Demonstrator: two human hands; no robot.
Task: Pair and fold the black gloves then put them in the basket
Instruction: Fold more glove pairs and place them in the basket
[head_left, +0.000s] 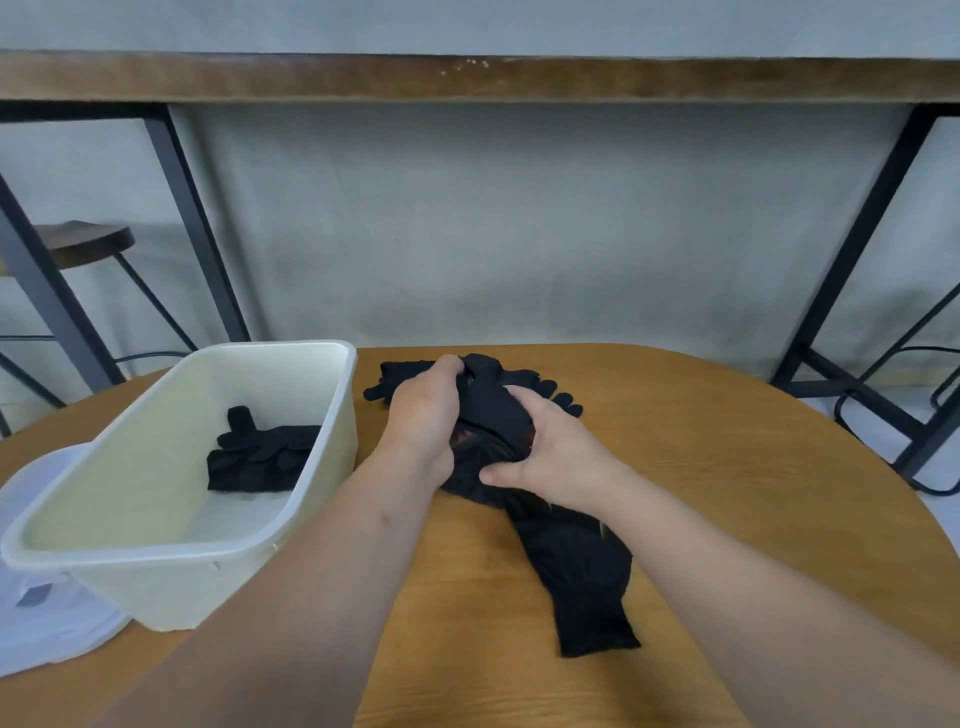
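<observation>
On the wooden table (727, 467) lies a heap of black gloves (493, 410) just right of the cream plastic basket (332, 415). My left hand (426, 415) grips the heap from the left, fingers curled into the cloth. Against the heap's right side, my right hand (545, 447) holds the same bundle, thumb underneath. One long black glove (582, 571) trails from the bundle toward me, flat on the table. A folded black pair (260, 457) rests inside the basket near its right wall. More glove fingers (563, 402) stick out behind my hands.
A translucent white lid (47, 613) lies under the basket's near-left corner. Beyond the table stand a wooden stool (83, 244) at left, black metal frame legs (852, 244) at right, and a grey wall with a wooden shelf (467, 78).
</observation>
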